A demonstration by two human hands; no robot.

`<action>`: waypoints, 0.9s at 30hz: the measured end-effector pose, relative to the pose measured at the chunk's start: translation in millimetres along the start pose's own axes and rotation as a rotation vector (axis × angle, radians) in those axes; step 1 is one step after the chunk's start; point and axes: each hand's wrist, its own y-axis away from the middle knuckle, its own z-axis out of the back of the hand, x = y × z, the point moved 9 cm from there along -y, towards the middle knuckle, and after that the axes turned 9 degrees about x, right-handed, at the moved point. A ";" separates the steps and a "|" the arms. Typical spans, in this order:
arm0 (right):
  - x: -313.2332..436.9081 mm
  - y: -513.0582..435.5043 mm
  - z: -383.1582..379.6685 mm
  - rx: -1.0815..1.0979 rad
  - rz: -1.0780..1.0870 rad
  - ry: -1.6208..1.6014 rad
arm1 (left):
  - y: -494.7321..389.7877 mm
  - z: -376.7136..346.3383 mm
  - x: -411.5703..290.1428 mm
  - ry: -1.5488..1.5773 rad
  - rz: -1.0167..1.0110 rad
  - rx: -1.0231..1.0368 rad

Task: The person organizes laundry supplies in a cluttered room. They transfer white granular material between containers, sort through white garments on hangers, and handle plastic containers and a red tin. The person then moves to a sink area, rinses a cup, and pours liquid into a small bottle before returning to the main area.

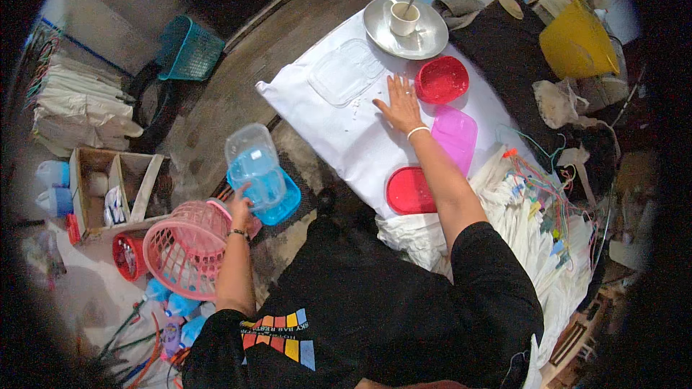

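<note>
My left hand [242,208] grips a blue plastic container [286,200] together with a clear plastic container [251,143], held out over the floor at the left. My right hand [401,105] lies flat with spread fingers on the white-covered table [335,140], beside small pale crumbs. A clear plastic lid or tray [343,73] is on the cloth to its upper left. Just right of my fingers is a red plastic bowl [443,80]. A pink plastic lid [457,135] and a red oval lid or container [408,190] lie by my right forearm, which partly covers the red one.
A metal plate [373,21] bears a white cup [404,19] with a spoon at the table's far end. Near my left arm are a pink plastic basket [184,248] and a wooden box [97,227]. White fabric with colored cords [513,210] lies along the right.
</note>
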 end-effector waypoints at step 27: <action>255.8 120.3 -67.9 0.145 0.639 -0.482 | -42.1 -99.7 37.6 -0.093 0.020 0.178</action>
